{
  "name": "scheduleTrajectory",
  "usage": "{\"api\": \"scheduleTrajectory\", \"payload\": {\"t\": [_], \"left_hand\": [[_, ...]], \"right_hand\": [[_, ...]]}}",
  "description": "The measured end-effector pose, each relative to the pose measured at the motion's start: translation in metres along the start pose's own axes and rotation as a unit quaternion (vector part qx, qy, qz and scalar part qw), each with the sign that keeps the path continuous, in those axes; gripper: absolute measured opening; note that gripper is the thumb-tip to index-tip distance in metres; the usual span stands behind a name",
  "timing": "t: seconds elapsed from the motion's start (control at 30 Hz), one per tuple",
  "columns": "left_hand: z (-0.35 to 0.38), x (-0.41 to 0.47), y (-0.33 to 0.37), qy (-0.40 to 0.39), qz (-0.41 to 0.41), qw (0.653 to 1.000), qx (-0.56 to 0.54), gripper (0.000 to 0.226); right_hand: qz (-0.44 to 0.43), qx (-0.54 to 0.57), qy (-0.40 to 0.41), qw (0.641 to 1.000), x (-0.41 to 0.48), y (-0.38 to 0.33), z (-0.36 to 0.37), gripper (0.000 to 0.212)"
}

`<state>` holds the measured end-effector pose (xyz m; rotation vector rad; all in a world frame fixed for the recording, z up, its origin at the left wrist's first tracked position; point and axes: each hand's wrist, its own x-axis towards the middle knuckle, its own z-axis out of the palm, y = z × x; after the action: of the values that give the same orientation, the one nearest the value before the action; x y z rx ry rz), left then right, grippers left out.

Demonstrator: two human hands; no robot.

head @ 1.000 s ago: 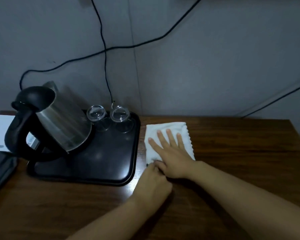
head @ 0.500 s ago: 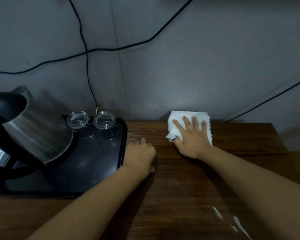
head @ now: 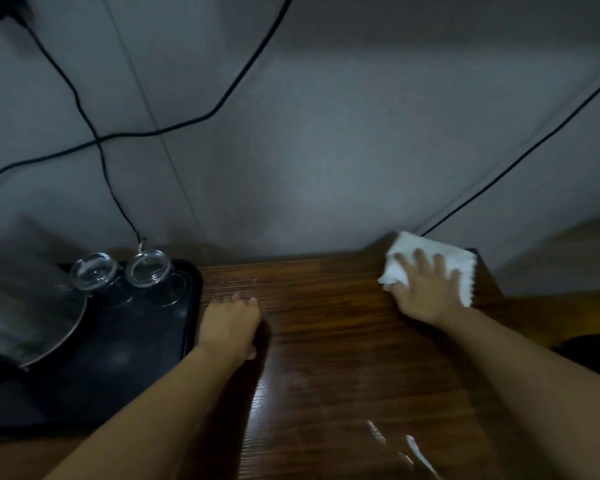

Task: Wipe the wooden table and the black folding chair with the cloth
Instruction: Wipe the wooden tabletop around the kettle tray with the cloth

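- While your right hand (head: 426, 292) pressed down on the white cloth (head: 413, 242), its fingers lay spread and straight across the fabric, not curled round it.
- The cloth lay at the far right corner of the wooden table (head: 326, 341), its far edge against the grey wall (head: 326, 150) and its scalloped right edge close to the table's right edge.
- The cloth's left portion was bunched beside your thumb; its right portion lay flat.
- Your left hand (head: 229, 323) rested relaxed on the table top and held nothing, fingertips toward the wall.
- This hand lay just beside the right rim of the black tray (head: 174, 341); contact with the rim could not be confirmed.
- Your two hands were well apart, with bare table top between them.
- The tray stood on the left part of the table. Along its far edge stood a glass (head: 92, 271) and a second glass (head: 148, 268), side by side, bases upward.
- A steel kettle (head: 25, 306) occupied the tray's left portion, partly cut off by the frame edge.
- Black cables (head: 187, 123) crossed the wall; one dropped behind the glasses, another ran down to the corner behind the cloth.
- Blur softened your right hand and the cloth, so fine detail there could not be read.
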<state>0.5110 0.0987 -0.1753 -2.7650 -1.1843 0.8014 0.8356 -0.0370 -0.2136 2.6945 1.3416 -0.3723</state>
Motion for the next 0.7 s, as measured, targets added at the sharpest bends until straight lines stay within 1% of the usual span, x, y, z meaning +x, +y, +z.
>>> {"api": "scheduleTrajectory", "payload": {"t": [0.1, 0.13, 0.17, 0.2, 0.27, 0.3, 0.37, 0.43, 0.5, 0.6, 0.63, 0.7], "left_hand": [[-0.003, -0.010, 0.015, 0.045, 0.040, 0.998, 0.010, 0.018], [-0.003, -0.015, 0.019, 0.058, 0.055, 0.997, 0.010, 0.011], [-0.003, -0.019, 0.021, 0.054, 0.069, 0.996, 0.017, 0.009], [-0.004, -0.023, 0.020, 0.066, 0.082, 0.994, 0.017, 0.010], [0.001, -0.029, 0.014, 0.112, 0.084, 0.989, 0.038, 0.026], [0.006, -0.028, 0.008, 0.094, 0.079, 0.992, 0.030, 0.026], [0.024, -0.024, 0.001, 0.079, 0.056, 0.995, 0.000, 0.023], [0.036, -0.018, -0.006, 0.075, 0.052, 0.996, -0.016, 0.031], [0.033, -0.015, -0.005, 0.058, 0.038, 0.997, -0.013, 0.037], [0.013, -0.010, 0.006, 0.024, -0.006, 0.999, -0.022, 0.041], [0.005, -0.007, 0.013, 0.027, -0.016, 0.999, -0.023, 0.041], [-0.011, -0.002, 0.034, 0.060, -0.017, 0.997, -0.036, 0.038]], "right_hand": [[-0.151, 0.019, 0.000, 0.988, -0.011, -0.106, 0.011, 0.069], [-0.191, 0.025, -0.004, 0.981, -0.014, -0.142, 0.014, 0.067], [-0.228, 0.031, -0.013, 0.973, -0.015, -0.176, 0.016, 0.065], [-0.266, 0.034, -0.025, 0.963, -0.016, -0.205, 0.017, 0.062], [-0.327, 0.031, -0.045, 0.944, -0.018, -0.241, 0.017, 0.058], [-0.340, 0.032, -0.043, 0.939, -0.017, -0.246, 0.017, 0.057], [-0.338, 0.038, -0.023, 0.940, -0.018, -0.231, 0.018, 0.058], [-0.302, 0.039, -0.009, 0.952, -0.014, -0.189, 0.016, 0.059], [-0.241, 0.034, 0.001, 0.970, -0.006, -0.129, 0.008, 0.061], [-0.140, 0.015, 0.003, 0.990, 0.005, -0.025, -0.006, 0.062], [-0.109, 0.011, -0.001, 0.994, 0.007, 0.010, -0.009, 0.063], [-0.059, 0.002, -0.001, 0.998, 0.006, 0.068, -0.011, 0.063]]}}
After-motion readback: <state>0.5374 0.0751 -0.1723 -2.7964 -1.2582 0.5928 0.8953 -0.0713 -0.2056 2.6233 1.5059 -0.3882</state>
